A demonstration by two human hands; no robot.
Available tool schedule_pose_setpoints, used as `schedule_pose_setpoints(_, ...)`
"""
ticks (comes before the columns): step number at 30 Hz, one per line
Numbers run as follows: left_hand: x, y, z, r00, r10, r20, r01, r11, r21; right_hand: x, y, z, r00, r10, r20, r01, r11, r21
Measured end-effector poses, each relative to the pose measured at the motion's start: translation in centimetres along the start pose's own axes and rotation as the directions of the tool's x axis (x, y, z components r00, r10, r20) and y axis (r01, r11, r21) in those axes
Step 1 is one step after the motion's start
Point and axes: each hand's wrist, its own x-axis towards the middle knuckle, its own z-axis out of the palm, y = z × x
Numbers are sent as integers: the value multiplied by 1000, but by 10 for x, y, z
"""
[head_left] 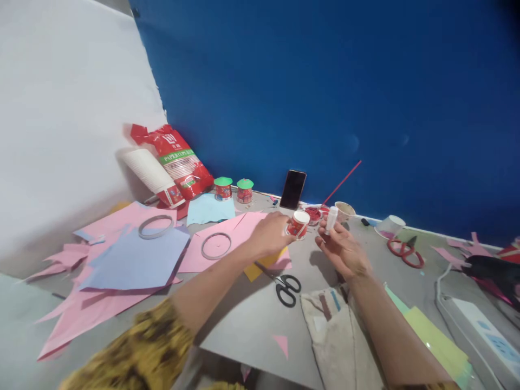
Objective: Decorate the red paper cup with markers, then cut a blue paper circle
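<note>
My left hand (271, 234) has its fingers closed on the left side of a small red paper cup (299, 229) with a white top. A white glue stick (332, 219) stands upright in the fingers of my right hand (344, 250), a little to the right of the cup. Black-handled scissors (287, 290) lie on the table below the cup, their blades over yellow paper (254, 272). Behind my hands are a red container (313, 215) with a thin red stick (343, 182) rising from it, and a pale cup (345, 210).
Two small red cups with green tops (245, 190) stand at the back, near a phone (293, 189). Pink and lilac paper (138, 260) and tape rings (216, 246) lie left. Red-handled scissors (406, 252), a cloth (329, 330) and a power strip (485, 330) are right.
</note>
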Motion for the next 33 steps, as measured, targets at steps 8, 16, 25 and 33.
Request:
schedule_pose_setpoints(8,-118,-74,-75,954,-289,-78,299,913,277,6,16,1,985,-116,-127,72,949,-308)
schedule_pose_setpoints(16,-150,-120,-38,985,-61,-161,116,927,356,13,16,-15,977,-95,-189,-83,648,-757)
schedule_pose_setpoints(25,-154,-136,-27,970,58,-237,26,942,335,6,18,-1,979,-55,-198,-193,89,-977)
schedule_pose_setpoints(33,-158,-127,-21,961,80,-263,17,938,347,-18,-32,12,977,75,-201,-177,-254,-951)
